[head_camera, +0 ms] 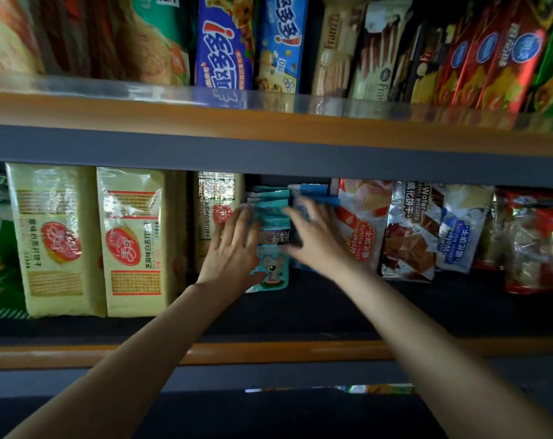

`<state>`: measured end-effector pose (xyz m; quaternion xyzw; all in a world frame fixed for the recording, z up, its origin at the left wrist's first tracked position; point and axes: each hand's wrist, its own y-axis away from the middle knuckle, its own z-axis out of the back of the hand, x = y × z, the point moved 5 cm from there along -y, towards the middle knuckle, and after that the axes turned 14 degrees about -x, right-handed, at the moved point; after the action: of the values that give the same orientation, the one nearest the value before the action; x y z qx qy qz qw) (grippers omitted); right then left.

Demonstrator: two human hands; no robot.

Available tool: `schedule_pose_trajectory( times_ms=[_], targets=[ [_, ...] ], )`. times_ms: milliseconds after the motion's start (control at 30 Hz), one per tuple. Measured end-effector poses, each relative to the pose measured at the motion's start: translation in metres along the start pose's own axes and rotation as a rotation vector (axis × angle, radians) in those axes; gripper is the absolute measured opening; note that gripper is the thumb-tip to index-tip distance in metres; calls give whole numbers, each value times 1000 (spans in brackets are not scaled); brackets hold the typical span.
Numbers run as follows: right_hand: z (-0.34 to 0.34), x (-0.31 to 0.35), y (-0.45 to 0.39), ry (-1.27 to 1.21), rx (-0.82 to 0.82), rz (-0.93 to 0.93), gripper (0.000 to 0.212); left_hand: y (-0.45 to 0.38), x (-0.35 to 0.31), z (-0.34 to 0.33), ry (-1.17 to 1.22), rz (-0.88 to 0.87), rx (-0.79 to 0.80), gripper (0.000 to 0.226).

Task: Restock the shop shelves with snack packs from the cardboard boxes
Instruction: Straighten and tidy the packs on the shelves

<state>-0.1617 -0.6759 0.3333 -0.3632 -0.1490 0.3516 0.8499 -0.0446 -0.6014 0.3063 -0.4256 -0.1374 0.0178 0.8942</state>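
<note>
Dark shelf (pixel 316 308), orange-edged, left hand (pixel 234 248) and right hand (pixel 316 239) grips apart, flat against teal packs (pixel 270 245)

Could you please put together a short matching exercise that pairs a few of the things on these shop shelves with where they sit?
Things:
1. teal mouse pack
2. yellow cracker packs
3. blue cookie pack
4. wafer biscuit bags

Places:
A. upper shelf, near the middle
B. lower shelf, right of both hands
C. lower shelf, between the left hand and right hand
D. lower shelf, left of both hands

Pairs: 1-C, 2-D, 3-A, 4-B
</note>
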Motion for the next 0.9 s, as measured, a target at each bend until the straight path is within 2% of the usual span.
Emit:
schedule_pose_trajectory(
  times_ms=[67,100,167,200,300,433,600,667,767,833,900],
  targets=[
    [2,-36,-19,159,61,-47,90,-3,-12,-1,-55,-114,25,121],
    [-4,-49,-24,278,159,-19,100,-4,-14,-8,-72,-130,111,119],
    [-19,-59,-28,426,296,72,111,-8,-20,-9,-170,-156,109,127],
    [-25,-58,-28,446,298,109,111,-12,-22,-5,-216,-134,93,129],
    [-26,-52,-27,399,182,215,103,-13,-19,-19,-191,-211,149,123],
    [-27,-60,-26,433,77,335,110,-11,-14,-20,-322,-204,133,144],
    [-33,-56,-39,493,126,286,109,-16,-24,-20,-330,-174,111,143],
    [-33,-58,-35,511,86,304,112,-14,-27,-19,-340,-132,161,139],
    [-34,-64,-27,514,25,303,113,-9,-29,-24,-362,-142,154,130],
    [-26,-66,-23,474,4,277,110,-9,-32,-20,-360,-131,164,137],
    [-7,-74,-17,316,-58,200,100,-14,-38,-13,-302,-112,167,141]
  ],
)
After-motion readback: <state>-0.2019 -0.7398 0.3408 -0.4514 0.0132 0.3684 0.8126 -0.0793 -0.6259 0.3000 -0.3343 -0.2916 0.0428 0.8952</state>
